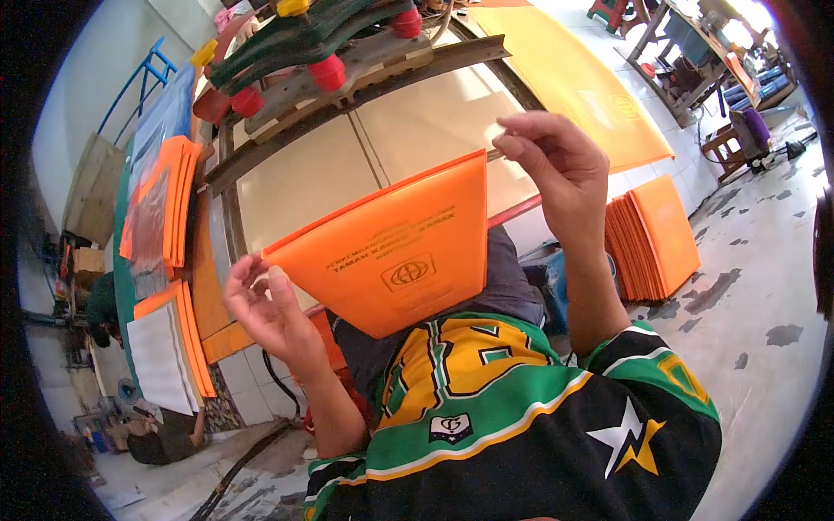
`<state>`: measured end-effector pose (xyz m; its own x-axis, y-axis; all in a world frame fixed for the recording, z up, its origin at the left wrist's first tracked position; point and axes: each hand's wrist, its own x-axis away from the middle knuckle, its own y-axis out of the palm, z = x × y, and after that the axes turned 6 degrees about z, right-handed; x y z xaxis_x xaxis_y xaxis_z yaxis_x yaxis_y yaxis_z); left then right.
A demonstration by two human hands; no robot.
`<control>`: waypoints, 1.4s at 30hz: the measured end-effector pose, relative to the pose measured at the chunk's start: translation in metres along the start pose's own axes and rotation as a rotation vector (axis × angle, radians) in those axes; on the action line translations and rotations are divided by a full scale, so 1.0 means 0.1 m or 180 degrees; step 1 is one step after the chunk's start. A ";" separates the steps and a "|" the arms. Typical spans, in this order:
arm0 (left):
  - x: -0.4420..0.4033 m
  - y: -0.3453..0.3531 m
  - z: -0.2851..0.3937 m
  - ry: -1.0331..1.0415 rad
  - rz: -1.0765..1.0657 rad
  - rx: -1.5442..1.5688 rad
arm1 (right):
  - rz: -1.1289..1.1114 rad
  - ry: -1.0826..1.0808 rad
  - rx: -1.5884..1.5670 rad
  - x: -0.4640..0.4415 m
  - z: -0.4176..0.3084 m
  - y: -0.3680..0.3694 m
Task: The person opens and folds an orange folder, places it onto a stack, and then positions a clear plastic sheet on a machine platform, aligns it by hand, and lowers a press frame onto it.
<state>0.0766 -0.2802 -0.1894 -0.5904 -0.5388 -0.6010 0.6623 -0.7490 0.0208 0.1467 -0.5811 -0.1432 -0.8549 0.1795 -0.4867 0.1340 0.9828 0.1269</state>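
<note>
An orange folder (404,252) with dark printed lettering and a round emblem stands tilted above my lap. My left hand (276,317) is at its left corner, with thumb and curled fingers closed about the edge; the exact grip is partly hidden. Just beyond the upper right corner, my right hand (560,169) has thumb and forefinger pinched together, apart from the folder. Whatever lies in that pinch is too small to make out. Behind the folder lies a pale, flat work surface (304,182) split by a dark seam.
A dark metal bar (365,108) crosses above the work surface, under a green machine frame (313,39) with red knobs. Orange folders (656,239) are stacked at right; more folders (178,204) lie at left. A yellow-orange sheet (573,78) spreads at the back right.
</note>
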 end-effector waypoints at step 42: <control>0.12 0.16 0.01 -0.1359 -0.0667 0.0696 | -0.1069 -0.1019 0.1543 -0.26 0.02 0.00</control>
<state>0.0794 -0.2987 -0.1951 -0.8655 -0.4439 -0.2319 0.4250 -0.8960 0.1288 0.1701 -0.5858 -0.1320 -0.7086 -0.2089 -0.6739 0.1605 0.8824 -0.4423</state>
